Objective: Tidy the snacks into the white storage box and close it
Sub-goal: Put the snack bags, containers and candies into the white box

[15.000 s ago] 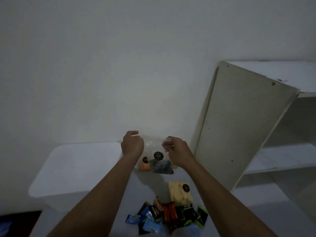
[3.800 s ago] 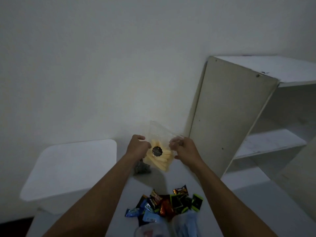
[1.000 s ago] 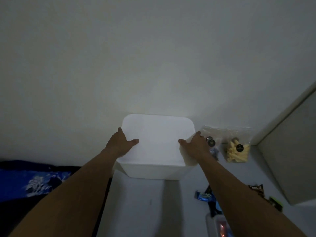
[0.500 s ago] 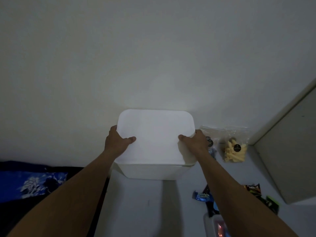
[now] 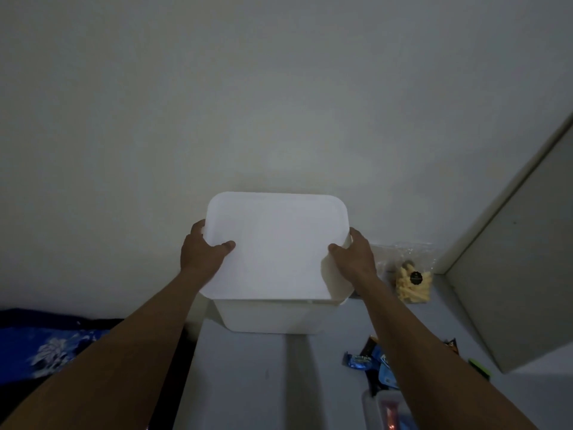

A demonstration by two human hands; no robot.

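Observation:
The white storage box [image 5: 273, 318] stands on the grey table against the wall. Its white lid [image 5: 276, 243] is lifted a little off the box and tilted. My left hand [image 5: 203, 252] grips the lid's left edge, thumb on top. My right hand [image 5: 353, 257] grips the right edge the same way. A clear bag of yellow stick snacks [image 5: 414, 282] leans on the wall to the right of the box. Small wrapped snacks [image 5: 369, 361] lie at the lower right, partly hidden by my right forearm.
A white cabinet side panel [image 5: 514, 280] rises at the right. A clear plastic container [image 5: 387, 411] sits at the bottom edge near my right arm. Blue patterned fabric [image 5: 49, 352] lies left of the table [image 5: 266, 380].
Both hands have shifted from resting on the lid to gripping its side edges. The lid has come up off the box and now sits higher and tilted.

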